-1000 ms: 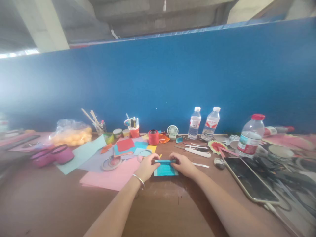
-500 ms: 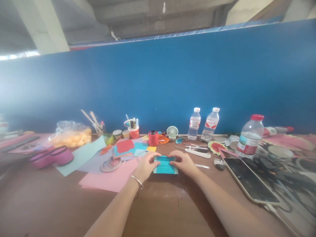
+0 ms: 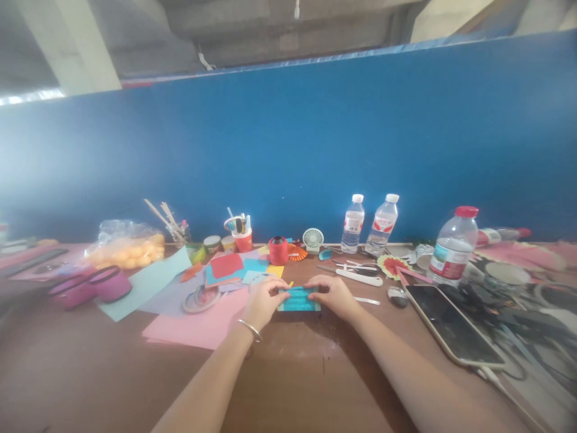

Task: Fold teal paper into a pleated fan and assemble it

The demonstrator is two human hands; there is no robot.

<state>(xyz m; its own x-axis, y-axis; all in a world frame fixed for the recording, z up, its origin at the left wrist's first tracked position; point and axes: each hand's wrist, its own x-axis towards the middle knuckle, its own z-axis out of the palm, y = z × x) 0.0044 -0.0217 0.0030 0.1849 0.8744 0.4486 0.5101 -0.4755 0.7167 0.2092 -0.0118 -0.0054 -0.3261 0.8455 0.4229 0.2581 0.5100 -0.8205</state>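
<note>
A small blue sheet of paper (image 3: pixel 298 300) with crosswise pleats and pale side edges is held just over the brown table (image 3: pixel 288 385). My left hand (image 3: pixel 265 299), with a silver bangle on the wrist, pinches its left edge between thumb and fingers. On the opposite edge, my right hand (image 3: pixel 334 296) grips it the same way. Pink paper (image 3: pixel 193 325) lies left of my left hand, with a roll of clear tape (image 3: pixel 201 299) on it. Beyond the hands stands a red round object (image 3: pixel 278 250) beside a small orange paper fan (image 3: pixel 296 252).
A white utility knife (image 3: pixel 359 277), a computer mouse (image 3: pixel 397 296) and a phone (image 3: pixel 453 325) on a cable lie to the right. Behind them stand water bottles (image 3: pixel 382 225). Purple cuffs (image 3: pixel 112 284) and a bag of yellow balls (image 3: pixel 128 249) sit at left. A blue partition (image 3: pixel 288 144) closes the back.
The blue paper looks shorter from front to back, with more pleats showing across it. Both hands still hold its sides. The whole view has shifted slightly.
</note>
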